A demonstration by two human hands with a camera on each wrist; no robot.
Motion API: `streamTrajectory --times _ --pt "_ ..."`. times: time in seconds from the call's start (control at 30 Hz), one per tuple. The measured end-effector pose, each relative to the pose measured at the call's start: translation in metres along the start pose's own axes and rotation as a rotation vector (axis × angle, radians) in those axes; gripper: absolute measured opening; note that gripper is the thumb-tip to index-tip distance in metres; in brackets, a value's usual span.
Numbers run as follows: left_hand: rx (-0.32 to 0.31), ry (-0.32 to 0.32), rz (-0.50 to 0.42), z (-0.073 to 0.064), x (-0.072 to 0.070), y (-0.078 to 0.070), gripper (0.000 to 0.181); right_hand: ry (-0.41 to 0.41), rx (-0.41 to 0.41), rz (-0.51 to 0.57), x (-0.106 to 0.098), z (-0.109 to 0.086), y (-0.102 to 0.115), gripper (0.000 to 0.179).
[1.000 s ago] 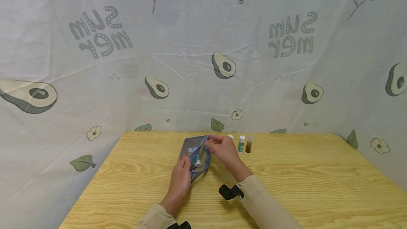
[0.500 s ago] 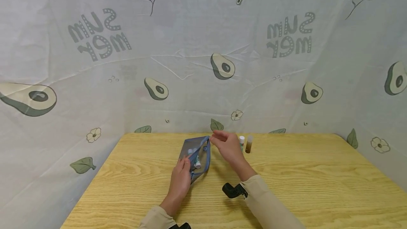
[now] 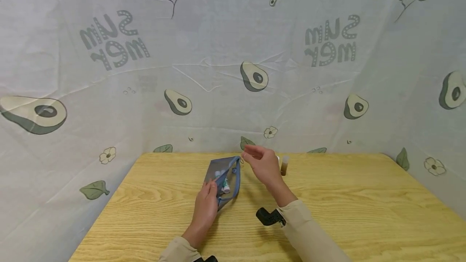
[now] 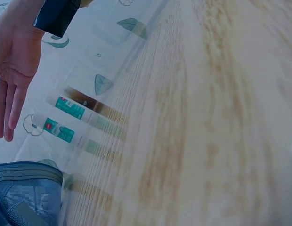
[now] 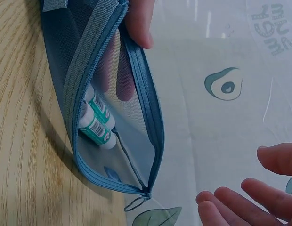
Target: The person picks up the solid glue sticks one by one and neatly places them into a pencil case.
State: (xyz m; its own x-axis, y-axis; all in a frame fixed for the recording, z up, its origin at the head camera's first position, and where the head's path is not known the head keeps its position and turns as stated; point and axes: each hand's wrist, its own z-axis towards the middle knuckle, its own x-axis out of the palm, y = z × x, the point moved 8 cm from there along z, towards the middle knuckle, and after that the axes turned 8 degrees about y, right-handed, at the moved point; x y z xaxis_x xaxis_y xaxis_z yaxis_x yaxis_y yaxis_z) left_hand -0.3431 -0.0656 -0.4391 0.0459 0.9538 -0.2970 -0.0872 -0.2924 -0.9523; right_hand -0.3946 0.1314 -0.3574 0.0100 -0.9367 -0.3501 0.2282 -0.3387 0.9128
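A blue mesh zip pouch (image 3: pixel 238 183) stands unzipped on the table, its mouth gaping. My left hand (image 3: pixel 205 207) grips its near left side, the thumb on the zip edge and fingers behind the mesh. Inside lie two white and green glue sticks (image 5: pixel 94 134), caps towards the mouth, in the right wrist view. Just right of the pouch's far corner, my right hand (image 3: pixel 263 167) hovers apart from it, fingers loosely extended and holding nothing. A thin cord loop (image 5: pixel 134 203) hangs from that corner.
Behind my right hand, two more glue sticks (image 4: pixel 70 108) stand upright in the left wrist view, beside a brown tube (image 3: pixel 284 166) with a translucent top. The wooden table (image 3: pixel 364 205) runs back to a printed curtain (image 3: pixel 218 116).
My right hand has let go of the pouch's zip edge and drawn slightly right, its fingers spreading. The pouch's mouth is wider. My left hand keeps its grip.
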Motion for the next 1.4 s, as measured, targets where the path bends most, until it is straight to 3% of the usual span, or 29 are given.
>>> streamTrajectory --times 0.43,0.97,1.17,1.4 --pt "-0.005 0.002 0.005 0.001 -0.001 -0.001 0.055 -0.018 0.004 0.024 -0.015 0.003 0.001 0.04" --pt "-0.021 -0.008 0.012 0.004 0.002 -0.003 0.057 -0.07 0.034 0.079 -0.07 0.012 -0.006 0.045" --pt "-0.026 -0.007 0.013 0.003 0.002 -0.002 0.056 -0.092 0.049 0.147 -0.087 0.01 -0.007 0.047" --pt "-0.019 -0.006 0.011 0.003 0.003 -0.002 0.056 -0.138 0.063 0.146 -0.113 0.007 -0.012 0.048"
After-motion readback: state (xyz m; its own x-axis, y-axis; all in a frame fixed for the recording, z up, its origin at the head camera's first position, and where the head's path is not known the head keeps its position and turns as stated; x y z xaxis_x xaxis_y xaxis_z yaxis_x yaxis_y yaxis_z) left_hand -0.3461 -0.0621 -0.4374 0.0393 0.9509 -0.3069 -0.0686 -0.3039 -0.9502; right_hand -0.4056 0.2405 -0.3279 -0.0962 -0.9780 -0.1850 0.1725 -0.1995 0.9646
